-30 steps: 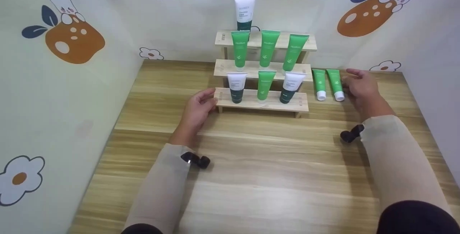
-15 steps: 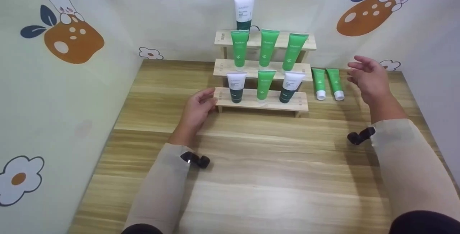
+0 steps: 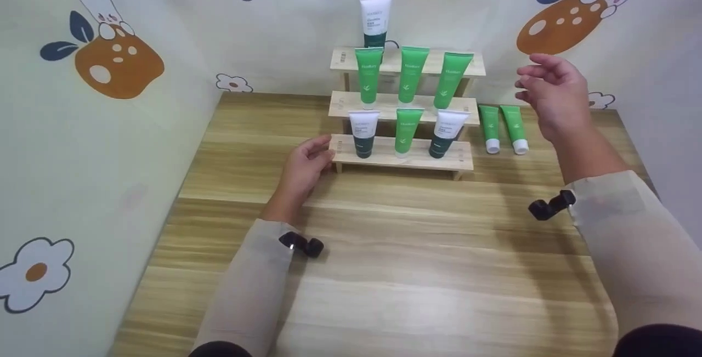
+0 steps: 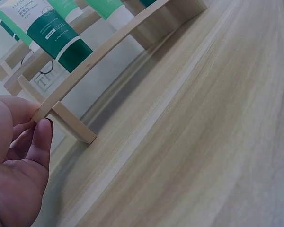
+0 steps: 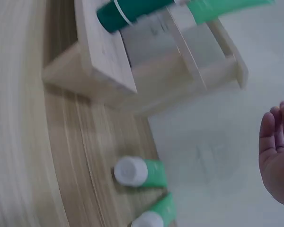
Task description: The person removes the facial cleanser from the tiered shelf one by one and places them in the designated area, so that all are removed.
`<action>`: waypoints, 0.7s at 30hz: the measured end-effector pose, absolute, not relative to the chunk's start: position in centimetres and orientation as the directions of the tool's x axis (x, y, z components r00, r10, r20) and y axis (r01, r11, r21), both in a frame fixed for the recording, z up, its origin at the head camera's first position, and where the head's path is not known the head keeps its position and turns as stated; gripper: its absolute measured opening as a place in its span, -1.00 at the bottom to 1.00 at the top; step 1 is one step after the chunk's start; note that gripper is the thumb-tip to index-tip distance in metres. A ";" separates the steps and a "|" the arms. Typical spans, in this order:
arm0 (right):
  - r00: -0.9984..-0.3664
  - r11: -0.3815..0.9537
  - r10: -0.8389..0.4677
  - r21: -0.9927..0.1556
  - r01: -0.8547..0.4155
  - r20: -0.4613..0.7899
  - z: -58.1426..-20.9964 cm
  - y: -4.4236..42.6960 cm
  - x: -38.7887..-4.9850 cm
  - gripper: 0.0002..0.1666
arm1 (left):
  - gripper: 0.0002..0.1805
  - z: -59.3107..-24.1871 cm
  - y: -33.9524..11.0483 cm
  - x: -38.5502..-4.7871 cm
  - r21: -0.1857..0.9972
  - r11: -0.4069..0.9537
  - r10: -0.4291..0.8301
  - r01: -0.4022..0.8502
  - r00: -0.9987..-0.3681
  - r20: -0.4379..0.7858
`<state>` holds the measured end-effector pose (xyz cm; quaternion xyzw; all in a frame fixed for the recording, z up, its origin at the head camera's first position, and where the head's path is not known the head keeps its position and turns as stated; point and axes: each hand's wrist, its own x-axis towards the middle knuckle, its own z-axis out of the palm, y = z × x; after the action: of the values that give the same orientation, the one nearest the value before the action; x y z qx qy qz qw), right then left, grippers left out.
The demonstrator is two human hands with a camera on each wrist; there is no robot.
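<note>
My left hand (image 3: 304, 170) pinches the left end of the lowest step of a three-tier wooden display rack (image 3: 351, 162), with thumb and fingertips at the board's edge in the left wrist view. White-and-dark-green squeeze tubes (image 3: 364, 132) stand at both ends of that step, a green tube (image 3: 407, 135) between them. On the middle step three green tubes (image 3: 412, 72) stand upright. The top step bears one white-and-green tube (image 3: 375, 20) near its left end. My right hand (image 3: 562, 96) hovers to the rack's right, loosely bent and holding nothing.
Two green tubes with white caps (image 3: 490, 126) lie side by side on the wood-grain table (image 3: 384, 269), right of the rack. A patterned backdrop (image 3: 285, 44) rises behind and on the left; a pale wall (image 3: 666, 99) is at the right.
My right hand has moved up and away from beside the two lying tubes, which stay where they were. The left hand has kept its place at the rack.
</note>
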<state>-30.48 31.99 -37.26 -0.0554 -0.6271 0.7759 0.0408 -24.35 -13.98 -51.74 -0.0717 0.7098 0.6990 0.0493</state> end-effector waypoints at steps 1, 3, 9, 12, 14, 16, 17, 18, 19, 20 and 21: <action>-0.991 -0.206 0.129 -0.978 -0.004 -0.023 -37.0 31.4 -30.4 -0.43 | -0.52 -51.7 -14.0 -24.3 0.985 0.014 -0.033 -0.173 -0.984 -0.173; -0.993 -0.194 0.119 -0.981 -0.018 -0.005 -36.2 30.3 -30.4 -0.46 | -0.52 -51.7 -14.0 -24.3 0.984 0.019 -0.033 -0.178 -0.984 -0.177; -0.997 -0.188 0.074 -0.981 -0.050 0.037 -32.3 27.4 -31.0 -0.46 | -0.51 -51.7 -13.9 -24.3 0.983 0.049 -0.035 -0.178 -0.984 -0.177; -0.996 -0.164 0.032 -0.982 -0.092 0.088 -30.2 26.0 -31.4 -0.47 | -0.51 -51.7 -13.9 -24.2 0.983 0.055 -0.034 -0.173 -0.985 -0.171; -0.992 -0.152 0.016 -0.980 -0.125 0.124 -28.9 25.0 -31.6 -0.48 | -0.51 -51.7 -13.9 -24.2 0.984 0.052 -0.034 -0.170 -0.985 -0.168; -0.986 -0.141 0.003 -0.976 -0.164 0.165 -27.8 23.9 -31.7 -0.47 | -0.51 -51.6 -14.0 -24.2 0.984 0.046 -0.034 -0.170 -0.985 -0.168; -0.984 -0.137 -0.002 -0.974 -0.179 0.181 -27.2 23.4 -31.8 -0.47 | -0.51 -51.6 -14.0 -24.2 0.984 0.043 -0.033 -0.171 -0.985 -0.170; -0.981 -0.136 -0.009 -0.972 -0.193 0.196 -26.9 22.8 -31.9 -0.46 | -0.51 -51.6 -14.0 -24.1 0.984 0.042 -0.033 -0.175 -0.984 -0.174; -0.977 -0.134 -0.020 -0.969 -0.209 0.214 -26.5 22.3 -32.0 -0.46 | -0.51 -51.6 -14.0 -24.2 0.983 0.040 -0.033 -0.177 -0.984 -0.175; -0.973 -0.133 -0.031 -0.966 -0.222 0.228 -26.2 21.7 -32.1 -0.45 | -0.51 -51.5 -14.1 -24.2 0.983 0.041 -0.035 -0.180 -0.983 -0.179; -0.971 -0.126 -0.043 -0.965 -0.230 0.237 -26.0 21.2 -32.2 -0.45 | -0.51 -51.5 -14.1 -24.2 0.983 0.039 -0.034 -0.182 -0.983 -0.181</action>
<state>-32.16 21.20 -25.95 0.1038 -0.6579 0.7433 0.0630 -24.24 -14.07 -51.53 -0.0750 0.7188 0.6891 0.0539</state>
